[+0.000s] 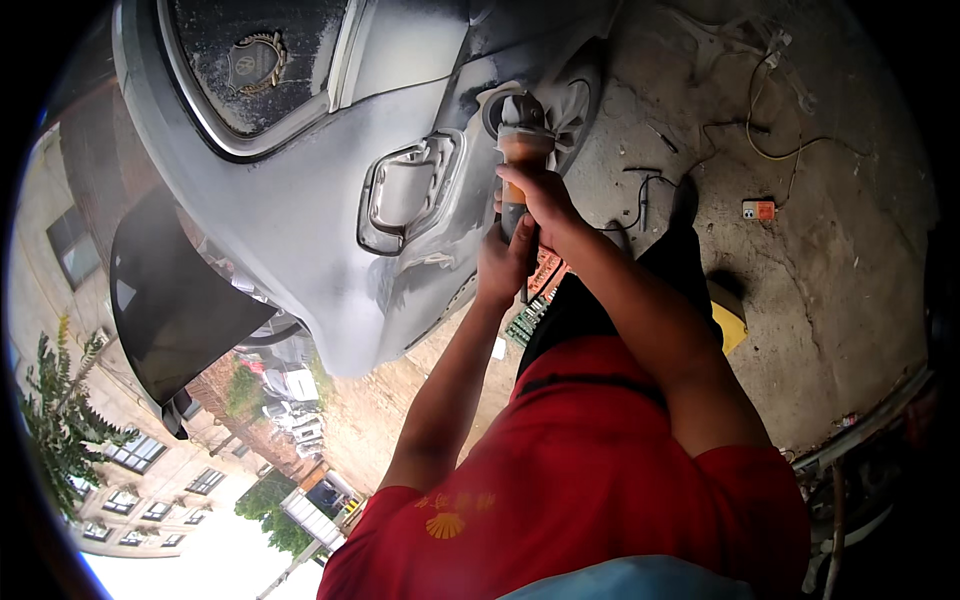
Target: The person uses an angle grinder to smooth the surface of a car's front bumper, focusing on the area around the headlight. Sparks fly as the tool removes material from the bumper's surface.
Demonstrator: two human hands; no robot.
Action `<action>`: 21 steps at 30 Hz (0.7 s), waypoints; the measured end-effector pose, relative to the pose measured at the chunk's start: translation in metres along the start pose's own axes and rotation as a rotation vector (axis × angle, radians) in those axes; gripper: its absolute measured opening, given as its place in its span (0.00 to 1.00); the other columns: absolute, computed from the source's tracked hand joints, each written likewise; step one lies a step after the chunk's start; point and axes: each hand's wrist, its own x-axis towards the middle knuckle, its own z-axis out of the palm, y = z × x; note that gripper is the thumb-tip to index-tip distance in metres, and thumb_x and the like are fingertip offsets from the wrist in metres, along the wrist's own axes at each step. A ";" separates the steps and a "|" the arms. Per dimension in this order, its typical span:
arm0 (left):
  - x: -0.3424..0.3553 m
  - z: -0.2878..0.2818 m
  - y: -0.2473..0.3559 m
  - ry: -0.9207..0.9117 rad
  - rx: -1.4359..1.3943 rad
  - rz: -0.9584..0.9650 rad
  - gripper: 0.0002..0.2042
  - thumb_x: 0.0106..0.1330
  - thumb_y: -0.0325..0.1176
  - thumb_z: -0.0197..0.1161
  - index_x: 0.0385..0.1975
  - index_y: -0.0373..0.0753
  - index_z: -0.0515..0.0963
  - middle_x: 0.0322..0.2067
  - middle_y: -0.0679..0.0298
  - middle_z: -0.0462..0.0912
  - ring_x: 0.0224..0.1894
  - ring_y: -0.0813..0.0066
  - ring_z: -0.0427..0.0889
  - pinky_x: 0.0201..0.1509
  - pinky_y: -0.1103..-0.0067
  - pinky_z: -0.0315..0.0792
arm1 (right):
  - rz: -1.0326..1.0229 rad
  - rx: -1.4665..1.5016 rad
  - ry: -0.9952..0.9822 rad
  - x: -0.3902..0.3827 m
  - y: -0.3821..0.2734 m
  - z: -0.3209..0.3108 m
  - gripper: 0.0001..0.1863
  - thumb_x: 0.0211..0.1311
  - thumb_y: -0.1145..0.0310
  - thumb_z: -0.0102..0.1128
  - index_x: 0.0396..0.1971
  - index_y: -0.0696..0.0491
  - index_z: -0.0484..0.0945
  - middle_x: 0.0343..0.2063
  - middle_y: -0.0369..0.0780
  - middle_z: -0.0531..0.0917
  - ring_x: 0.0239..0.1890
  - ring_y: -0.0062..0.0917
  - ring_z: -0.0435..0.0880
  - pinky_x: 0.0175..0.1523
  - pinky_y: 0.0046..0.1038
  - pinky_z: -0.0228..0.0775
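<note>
Both of my hands are wrapped round an orange and dark angle grinder (525, 150). Its head is up against the edge of a wheel arch on a grey car body panel (290, 215), though I cannot tell whether the disc touches the metal. My right hand (545, 198) grips the orange body nearer the head. Closer to me, my left hand (507, 258) is closed on the dark rear part. Left of the grinder, the panel has an open fuel-filler recess (405, 195) that looks covered inside. Dull sanded patches surround the arch.
A cable runs over the concrete floor (830, 290) to an orange and white socket block (760, 210). Dark tools (645, 190) lie near my foot. A yellow object (729, 318) stands beside my leg. A raised dark panel (180, 295) is at the car's left end.
</note>
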 end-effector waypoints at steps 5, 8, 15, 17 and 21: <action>-0.002 0.004 -0.026 -0.025 -0.047 -0.054 0.28 0.83 0.60 0.64 0.41 0.35 0.82 0.28 0.70 0.82 0.28 0.84 0.77 0.30 0.79 0.71 | 0.014 -0.062 0.052 -0.002 0.016 -0.010 0.23 0.67 0.56 0.80 0.51 0.57 0.84 0.35 0.42 0.89 0.33 0.32 0.92 0.42 0.35 0.85; 0.002 0.006 -0.025 -0.024 -0.075 0.014 0.27 0.83 0.60 0.64 0.42 0.35 0.81 0.28 0.70 0.82 0.28 0.85 0.76 0.30 0.79 0.70 | -0.038 -0.072 0.042 0.002 0.015 -0.009 0.22 0.67 0.56 0.80 0.50 0.57 0.84 0.35 0.42 0.89 0.33 0.31 0.92 0.42 0.34 0.85; 0.018 0.007 -0.033 -0.045 -0.097 0.018 0.30 0.82 0.63 0.64 0.42 0.34 0.80 0.27 0.69 0.82 0.28 0.82 0.79 0.31 0.77 0.72 | -0.052 -0.037 0.061 0.008 0.006 -0.008 0.22 0.67 0.57 0.80 0.50 0.58 0.84 0.36 0.41 0.89 0.35 0.30 0.91 0.43 0.33 0.86; 0.016 0.012 -0.048 -0.040 -0.115 0.036 0.29 0.83 0.62 0.63 0.44 0.35 0.80 0.29 0.71 0.81 0.28 0.85 0.78 0.30 0.79 0.71 | -0.053 -0.052 0.078 0.006 0.011 -0.011 0.22 0.67 0.58 0.80 0.49 0.59 0.84 0.37 0.41 0.89 0.35 0.30 0.91 0.43 0.33 0.87; 0.016 0.014 -0.033 -0.045 -0.160 0.092 0.28 0.82 0.60 0.64 0.46 0.35 0.79 0.29 0.69 0.81 0.28 0.83 0.78 0.30 0.78 0.72 | -0.096 -0.146 0.026 0.005 0.000 -0.009 0.22 0.66 0.58 0.80 0.49 0.59 0.84 0.37 0.41 0.89 0.35 0.30 0.91 0.42 0.34 0.87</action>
